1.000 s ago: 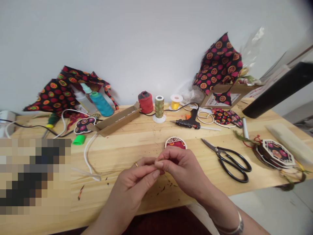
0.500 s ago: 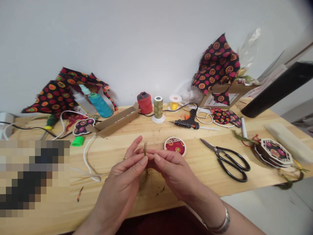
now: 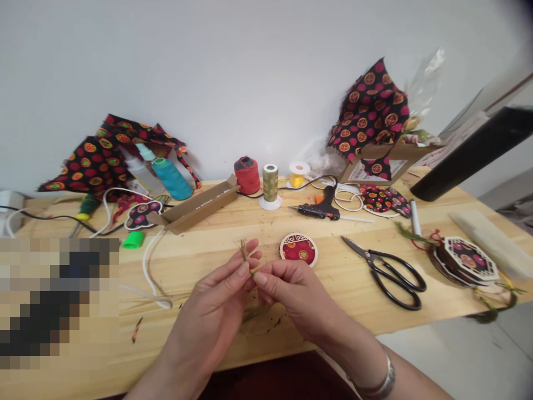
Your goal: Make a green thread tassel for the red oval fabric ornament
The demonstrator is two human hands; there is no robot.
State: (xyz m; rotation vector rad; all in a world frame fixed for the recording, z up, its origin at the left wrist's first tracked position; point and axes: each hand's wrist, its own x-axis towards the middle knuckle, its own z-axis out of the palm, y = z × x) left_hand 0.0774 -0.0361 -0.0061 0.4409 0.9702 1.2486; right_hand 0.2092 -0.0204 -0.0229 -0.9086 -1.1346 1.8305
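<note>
A small bundle of olive-green threads sticks up between the thumb and fingers of my left hand, which pinches it. Close beside it, my right hand pinches the same threads a little lower, thumb against forefinger. More of the strands hang below, partly hidden behind my hands. Just beyond my right hand lies a round wooden-framed ornament with red patterned fabric inside. To the right rest black-handled scissors, blades pointing away to the left.
Along the back stand a red thread cone, an olive thread spool and a yellow spool. A glue gun lies nearby. At left are an open cardboard box and a green cap. Octagonal ornaments sit far right.
My right hand has dropped slightly and drawn down along the threads. The left hand's fingers have curled in behind the bundle, which still stands up from its pinch.
</note>
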